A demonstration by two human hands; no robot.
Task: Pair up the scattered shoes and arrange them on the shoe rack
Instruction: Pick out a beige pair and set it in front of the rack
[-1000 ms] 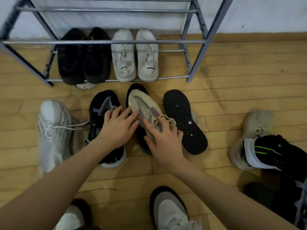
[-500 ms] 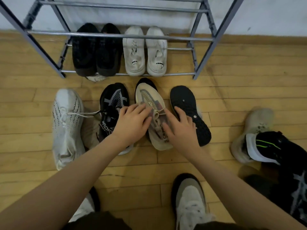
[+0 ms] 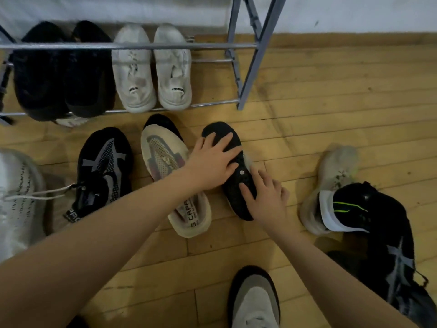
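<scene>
We note the upturned shoe with the black studded rubber sole [image 3: 233, 162] lying sole-up on the wooden plank floor [image 3: 331, 129], just right of the cream knit sneaker with grey-pink side panel [image 3: 170, 176] and near the front rail of the grey metal tube shoe rack [image 3: 132, 46]. Our left hand [image 3: 212, 162] rests flat on the sole's far half, fingers [image 3: 224, 140] spread, gripping nothing. Our right hand [image 3: 267, 197] touches the near heel end, fingers loosely curled, not closed round it. We judge the shoe light, with a flexible, grippy sole and soft upper; best hold: pinch the sole edges at midfoot, then roll upright.
</scene>
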